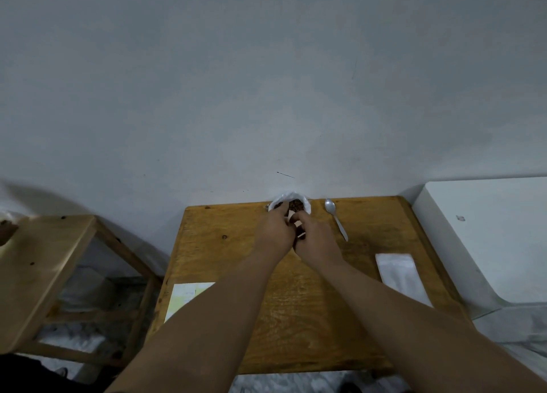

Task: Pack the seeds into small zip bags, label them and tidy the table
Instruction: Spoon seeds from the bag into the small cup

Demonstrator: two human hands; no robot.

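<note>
A white plastic bag [305, 203] with dark brown seeds [296, 205] lies open at the far edge of the wooden table [236, 274]. My left hand [273, 229] and my right hand [315, 238] meet just in front of it. Between their curled fingers sits a small zip bag [299, 229] with a pale strip and some dark seeds; most of it is hidden by the hands. A metal spoon [336, 219] lies to the right of the seed bag. A stack of clear small zip bags [401, 274] lies on the right side of the table. A pale label sheet [185, 298] lies at the left edge.
A light wooden stool [44, 268] stands to the left of the table. A white block [488, 229] stands against the right side, with crumpled white sheeting [518, 327] below it. A grey wall runs behind the table.
</note>
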